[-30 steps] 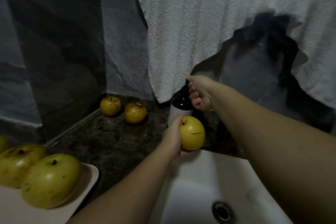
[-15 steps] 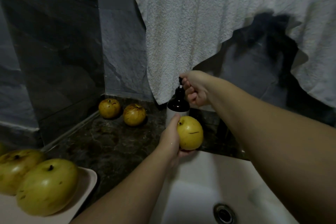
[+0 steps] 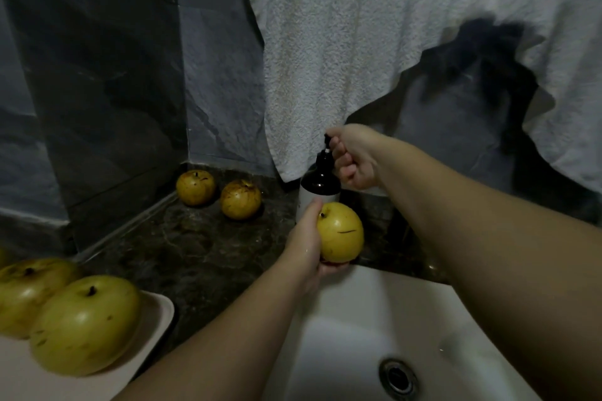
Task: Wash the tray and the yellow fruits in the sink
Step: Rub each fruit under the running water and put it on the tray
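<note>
- Two hands in view, both over the back edge of the sink (image 3: 351, 329).
- Left hand (image 3: 306, 251): fingers curled under and around a yellow fruit (image 3: 340, 231), thumb laid up its left side; the fruit is held just above the sink rim, directly in front of the soap bottle (image 3: 321, 177).
- Right hand (image 3: 353, 156): fingers curled into a loose fist at the black pump head of the bottle, index finger and thumb at the top of the pump; whether they press or only touch it cannot be told.
- Soap bottle: dark upper part, white lower part, upright on the dark stone counter (image 3: 195, 247) beside the sink.
- Two more yellow fruits (image 3: 195, 187) (image 3: 241, 198), brown-speckled, side by side on the counter near the wall corner.
- Tray (image 3: 156, 312), pale, at lower left on the counter, carrying two large yellow-green fruits (image 3: 84, 324) (image 3: 29, 290) that touch each other.
- White towel (image 3: 342, 42) hanging behind the bottle.
- Sink: white, drain (image 3: 397, 376) visible at the bottom.
</note>
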